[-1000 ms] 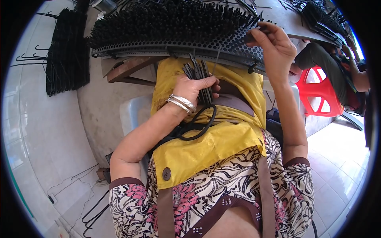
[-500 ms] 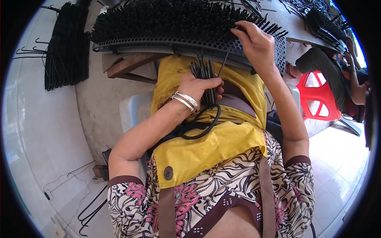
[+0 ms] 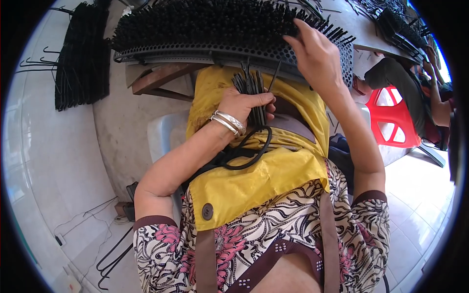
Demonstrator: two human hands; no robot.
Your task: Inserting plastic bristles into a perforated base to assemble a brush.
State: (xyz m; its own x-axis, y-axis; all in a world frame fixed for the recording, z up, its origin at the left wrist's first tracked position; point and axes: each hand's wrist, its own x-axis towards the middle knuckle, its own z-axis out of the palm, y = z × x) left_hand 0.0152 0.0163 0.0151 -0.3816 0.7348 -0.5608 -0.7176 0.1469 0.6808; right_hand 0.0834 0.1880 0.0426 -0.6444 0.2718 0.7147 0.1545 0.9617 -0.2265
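Observation:
My left hand (image 3: 238,104) is wrapped round a bundle of thin dark sticks (image 3: 252,84) above my lap. One stick leans out from the bundle toward the right. My right hand (image 3: 318,57) is raised over the right end of a perforated dark metal tray (image 3: 346,63), its thumb and forefinger apart with nothing visible between them. Many short black sticks (image 3: 200,25) stand upright and close together in that tray, right by my right fingertips. The other right fingers are partly hidden behind the hand.
A yellow apron (image 3: 264,171) covers my lap, with a black cord loop (image 3: 269,141) on it. Black sticks with hooked wires (image 3: 80,58) hang at the left. On the right, a person sits by a red plastic stool (image 3: 391,117). A wooden support (image 3: 166,78) stands under the tray.
My right thumb and forefinger have parted, and that hand has shifted slightly to the right. The left hand keeps its bundle in nearly the same place.

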